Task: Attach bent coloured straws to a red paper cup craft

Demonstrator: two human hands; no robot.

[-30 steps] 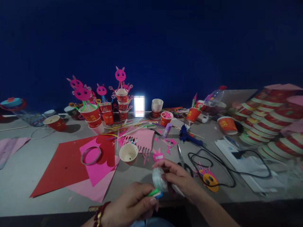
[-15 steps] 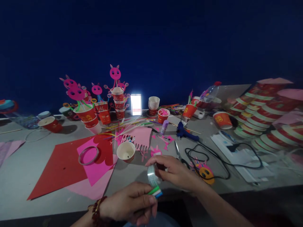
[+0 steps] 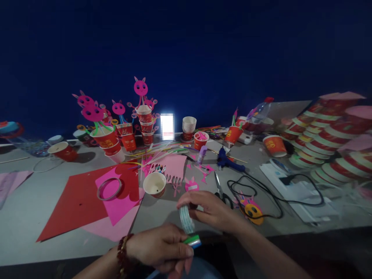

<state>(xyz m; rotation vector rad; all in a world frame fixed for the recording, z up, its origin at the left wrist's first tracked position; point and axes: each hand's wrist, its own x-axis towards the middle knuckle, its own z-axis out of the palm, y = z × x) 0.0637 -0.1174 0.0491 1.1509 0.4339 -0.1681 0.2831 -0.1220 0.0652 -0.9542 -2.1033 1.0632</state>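
My left hand (image 3: 162, 248), with a beaded bracelet on its wrist, pinches a small bundle of green, white and blue strips (image 3: 193, 241) over the table's front edge. The rest of the bundle is hidden in the fingers. A shiny patch shows across its end. My right hand (image 3: 210, 211) is curled around a roll of clear tape (image 3: 186, 220), held on edge just above the bundle. I cannot tell whether tape runs from the roll to the strips. Beyond the hands stand a white-lined paper cup (image 3: 154, 185) and a pink rabbit-eared cutout (image 3: 192, 185).
Scissors (image 3: 220, 186), a blue glue gun (image 3: 228, 161) and its black cable lie to the right. Red paper (image 3: 75, 201) with another tape roll (image 3: 109, 188) covers the left. Decorated cups (image 3: 105, 138) stand behind, and leaning cup stacks (image 3: 328, 131) fill the far right.
The tape roll has turned slightly and moved a little left with my right hand. My left hand has shifted slightly right, still pinching the strips. The view has moved slightly.
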